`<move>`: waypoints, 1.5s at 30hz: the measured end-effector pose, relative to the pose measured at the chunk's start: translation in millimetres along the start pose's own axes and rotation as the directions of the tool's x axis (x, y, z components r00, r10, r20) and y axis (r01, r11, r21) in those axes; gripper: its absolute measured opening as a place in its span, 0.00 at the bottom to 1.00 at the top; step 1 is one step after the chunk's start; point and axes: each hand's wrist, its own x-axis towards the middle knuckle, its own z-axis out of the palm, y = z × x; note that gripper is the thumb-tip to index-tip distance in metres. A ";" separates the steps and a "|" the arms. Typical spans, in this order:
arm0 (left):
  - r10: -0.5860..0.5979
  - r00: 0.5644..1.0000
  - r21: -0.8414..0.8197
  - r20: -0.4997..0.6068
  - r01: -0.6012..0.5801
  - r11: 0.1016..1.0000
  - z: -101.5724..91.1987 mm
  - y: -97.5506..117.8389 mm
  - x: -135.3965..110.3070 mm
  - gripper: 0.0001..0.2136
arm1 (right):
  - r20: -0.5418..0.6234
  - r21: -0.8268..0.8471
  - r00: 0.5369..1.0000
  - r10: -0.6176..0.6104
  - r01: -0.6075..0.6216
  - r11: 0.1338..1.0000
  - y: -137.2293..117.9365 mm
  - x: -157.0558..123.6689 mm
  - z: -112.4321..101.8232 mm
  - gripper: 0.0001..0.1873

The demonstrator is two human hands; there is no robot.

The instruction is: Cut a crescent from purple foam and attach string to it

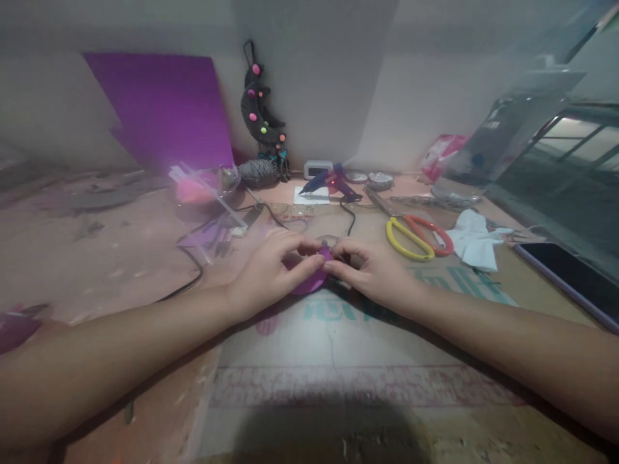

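Evidently, the left hand (275, 267) and right hand (370, 267) pinch the purple piece (309, 282); light, even pressure should prevent creasing.

A crumpled white tissue (476, 241) lies between yellow-and-orange-handled scissors (410, 234) and a dark-screened phone (570, 280) on the right.

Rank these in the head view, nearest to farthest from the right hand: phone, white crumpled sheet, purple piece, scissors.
From the right hand:
1. Purple piece: at the fingertips, between both hands.
2. Scissors: handles just beyond the hand, to its right.
3. White crumpled sheet: right of the scissors' handles.
4. Phone: farthest right, reaching the picture's edge.
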 end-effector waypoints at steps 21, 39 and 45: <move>-0.118 0.987 0.043 -0.106 0.123 0.991 -3.3 -14.9 3.0 0.13 | 0.050 0.050 0.992 0.119 -0.122 0.991 -7.3 -0.7 -1.4 0.13; -0.407 0.885 -0.329 0.225 0.463 0.823 -0.1 9.7 5.4 0.07 | -0.071 0.116 0.987 0.144 -0.135 0.984 -4.3 -0.7 -2.1 0.12; -0.381 0.901 -0.295 0.209 0.429 0.853 -0.7 8.3 5.4 0.07 | 0.129 0.476 0.957 0.260 -0.289 0.830 -8.2 -3.1 3.5 0.20</move>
